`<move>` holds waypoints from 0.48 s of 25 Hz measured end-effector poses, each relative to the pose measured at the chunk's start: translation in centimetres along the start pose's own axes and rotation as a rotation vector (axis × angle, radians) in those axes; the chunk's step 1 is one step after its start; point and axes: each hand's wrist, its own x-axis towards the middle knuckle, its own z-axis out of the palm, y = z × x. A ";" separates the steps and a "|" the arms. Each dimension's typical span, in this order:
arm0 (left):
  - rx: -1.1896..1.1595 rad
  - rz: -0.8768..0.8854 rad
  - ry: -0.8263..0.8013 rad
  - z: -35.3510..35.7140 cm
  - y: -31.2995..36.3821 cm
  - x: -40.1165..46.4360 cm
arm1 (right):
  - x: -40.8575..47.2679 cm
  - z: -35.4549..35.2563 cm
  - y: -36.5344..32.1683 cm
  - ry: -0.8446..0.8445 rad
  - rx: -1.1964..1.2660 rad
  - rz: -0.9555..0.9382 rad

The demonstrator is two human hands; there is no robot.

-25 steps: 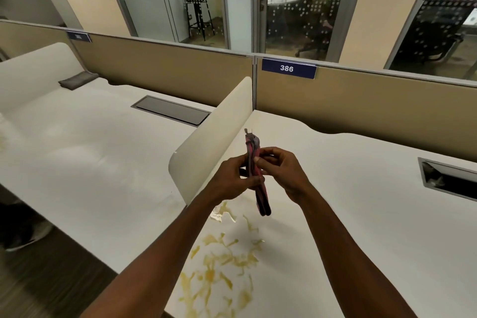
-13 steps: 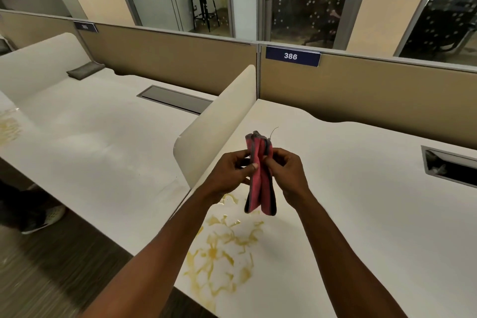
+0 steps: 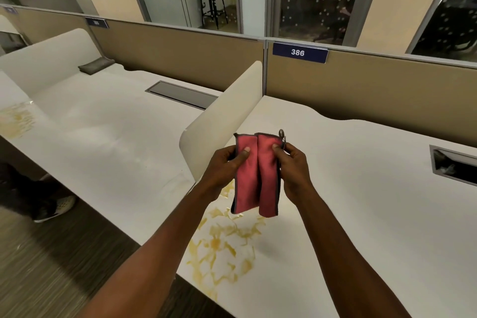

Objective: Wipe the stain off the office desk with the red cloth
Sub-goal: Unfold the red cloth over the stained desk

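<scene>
The red cloth (image 3: 258, 175) with a dark hem hangs folded in the air above the white office desk (image 3: 361, 201). My left hand (image 3: 224, 170) pinches its left upper part with the thumb on the front. Its right upper edge is pinched by my right hand (image 3: 294, 170). Below the cloth, a yellow splattered stain (image 3: 222, 248) spreads over the desk near its front left edge. The cloth does not touch the desk.
A cream divider panel (image 3: 224, 121) stands just left of my hands. Tan partitions with a "386" sign (image 3: 299, 52) close the back. A cable tray slot (image 3: 454, 165) is at the right. The neighbouring desk holds a grey cloth (image 3: 95, 64) and another yellow stain (image 3: 16, 121). A shoe (image 3: 54, 209) is on the floor.
The cloth was bunched narrow between both hands; my hands have drawn apart and it now shows two flat red panels facing me. The view has shifted slightly.
</scene>
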 end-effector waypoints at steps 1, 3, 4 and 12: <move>0.016 0.020 0.025 -0.2 0.0 0.2 | 0.1 0.0 0.0 -0.012 -0.008 -0.003; 0.048 0.060 0.079 -1.0 -0.2 0.7 | 0.6 -0.5 -0.3 0.003 -0.041 -0.021; 0.059 0.066 0.106 -1.5 -0.2 1.0 | 1.0 -1.0 -0.6 0.029 -0.057 -0.033; 0.325 0.024 0.233 -4.1 0.2 4.9 | 6.6 -5.7 -1.7 0.112 -0.324 -0.115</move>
